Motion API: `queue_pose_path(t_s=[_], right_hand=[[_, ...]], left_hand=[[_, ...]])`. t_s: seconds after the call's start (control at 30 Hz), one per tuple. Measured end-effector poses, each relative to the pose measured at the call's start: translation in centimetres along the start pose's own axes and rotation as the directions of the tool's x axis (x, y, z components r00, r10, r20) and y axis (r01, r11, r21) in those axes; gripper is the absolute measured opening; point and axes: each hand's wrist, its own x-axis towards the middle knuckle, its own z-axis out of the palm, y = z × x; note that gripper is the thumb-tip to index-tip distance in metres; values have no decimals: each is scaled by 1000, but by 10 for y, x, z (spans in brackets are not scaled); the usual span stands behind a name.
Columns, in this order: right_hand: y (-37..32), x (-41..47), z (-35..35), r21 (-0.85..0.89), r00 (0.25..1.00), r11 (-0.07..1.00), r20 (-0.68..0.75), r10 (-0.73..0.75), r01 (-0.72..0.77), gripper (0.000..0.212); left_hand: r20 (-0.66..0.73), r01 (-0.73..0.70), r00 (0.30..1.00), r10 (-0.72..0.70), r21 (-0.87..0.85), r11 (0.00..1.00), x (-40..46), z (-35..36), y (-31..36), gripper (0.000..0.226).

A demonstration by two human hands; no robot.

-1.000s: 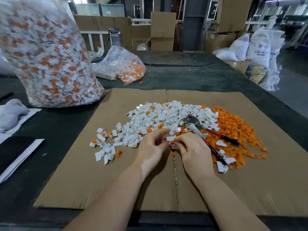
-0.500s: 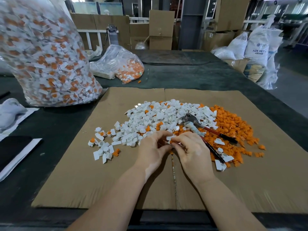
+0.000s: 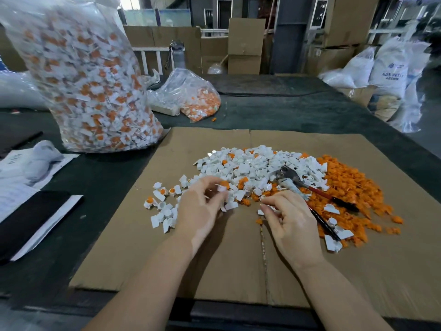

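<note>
cardboard (image 3: 167, 247): left grip (image 3: 200, 211) pinches orange-white cap (image 3: 223, 186), right grip (image 3: 293, 223) curled nr it, hold unclear.

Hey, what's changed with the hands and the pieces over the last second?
The hands, joined over one piece before, have drawn apart. The left hand swung left with a white-and-orange piece pinched at its fingertips; the right hand barely shifted, fingers curled, contents unclear. The pliers, the white pile, the orange pile and the big bag have not moved.
</note>
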Motion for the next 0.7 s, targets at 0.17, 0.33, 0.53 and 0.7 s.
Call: queue_pose_path(t_s=[0.17, 0.33, 0.53, 0.7], right_hand=[[0, 0, 1, -1, 1000, 1000, 6, -1, 1, 3], [0, 0, 1, -30, 1000, 999, 14, -12, 12, 2], [0, 0, 1, -59, 1000, 998, 26, 7, -5, 6], [1, 0, 2, -85, 999, 996, 42, 27, -24, 9]], left_hand=[[-290, 200, 950, -114, 289, 936, 22, -46, -22, 17], [-341, 365, 923, -179, 624, 691, 29, -66, -31, 29], [-295, 361, 932, -210, 721, 592, 29, -61, -32, 31], [-256, 267, 960, -116, 705, 657, 25, -49, -29, 30]])
